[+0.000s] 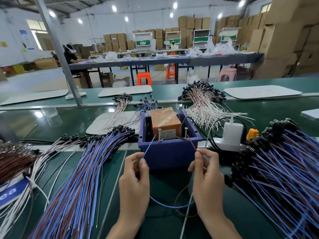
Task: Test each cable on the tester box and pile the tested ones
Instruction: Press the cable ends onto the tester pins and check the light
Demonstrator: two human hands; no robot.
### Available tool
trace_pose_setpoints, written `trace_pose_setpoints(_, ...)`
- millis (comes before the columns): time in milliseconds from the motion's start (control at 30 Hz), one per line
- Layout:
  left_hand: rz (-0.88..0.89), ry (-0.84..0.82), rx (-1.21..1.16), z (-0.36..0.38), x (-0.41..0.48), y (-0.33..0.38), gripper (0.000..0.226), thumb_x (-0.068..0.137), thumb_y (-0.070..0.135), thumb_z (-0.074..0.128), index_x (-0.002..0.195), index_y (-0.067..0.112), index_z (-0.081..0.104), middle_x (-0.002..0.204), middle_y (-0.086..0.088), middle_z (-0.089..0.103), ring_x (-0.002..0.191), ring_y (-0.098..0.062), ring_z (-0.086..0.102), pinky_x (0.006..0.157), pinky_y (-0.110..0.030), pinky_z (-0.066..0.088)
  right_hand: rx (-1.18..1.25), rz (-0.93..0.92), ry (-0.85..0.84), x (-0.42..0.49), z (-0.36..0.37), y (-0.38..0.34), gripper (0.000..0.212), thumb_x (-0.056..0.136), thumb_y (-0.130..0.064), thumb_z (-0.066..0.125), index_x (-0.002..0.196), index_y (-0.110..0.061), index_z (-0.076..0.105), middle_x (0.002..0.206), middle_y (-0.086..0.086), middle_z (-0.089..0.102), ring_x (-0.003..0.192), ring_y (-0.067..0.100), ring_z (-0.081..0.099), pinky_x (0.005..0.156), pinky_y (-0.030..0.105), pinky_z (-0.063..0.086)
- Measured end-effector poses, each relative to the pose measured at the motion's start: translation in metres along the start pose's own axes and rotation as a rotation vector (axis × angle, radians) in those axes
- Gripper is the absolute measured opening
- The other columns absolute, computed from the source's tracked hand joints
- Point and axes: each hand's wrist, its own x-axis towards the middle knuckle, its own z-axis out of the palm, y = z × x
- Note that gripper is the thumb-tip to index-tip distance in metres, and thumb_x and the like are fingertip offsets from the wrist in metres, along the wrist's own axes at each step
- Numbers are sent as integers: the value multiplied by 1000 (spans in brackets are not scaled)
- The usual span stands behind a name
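Note:
The tester box [170,156] is a blue plastic bin holding an orange unit, with two upright screws on its near rim. My left hand [135,183] pinches the blue wire [149,146] of one cable, its tip close to the left screw [159,134]. My right hand [208,180] pinches the brown wire [191,142] of the same cable, its tip near the right screw [186,132]. The cable's slack loops below between my wrists. A pile of blue and brown cables [82,178] lies to the left, another pile [283,168] to the right.
A white power strip with charger [231,135] and an orange plug sit right of the box. White and pink cable bundles [203,102] lie behind it, and thinner bundles [119,109] on a grey mat. A metal post [69,69] rises at back left.

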Motion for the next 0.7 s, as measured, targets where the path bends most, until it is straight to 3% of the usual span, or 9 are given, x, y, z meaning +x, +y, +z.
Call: trace_pose_setpoints(700,11,-15,-12,1,0,-1,16,94,50,45,104,43,55,78,1,63,59,-22,54,52,-40,45,-6,11,-16,2,-1,-1,12,100,-49,36,101,-43,46,84,-21,65,60,4,60,54,10,39)
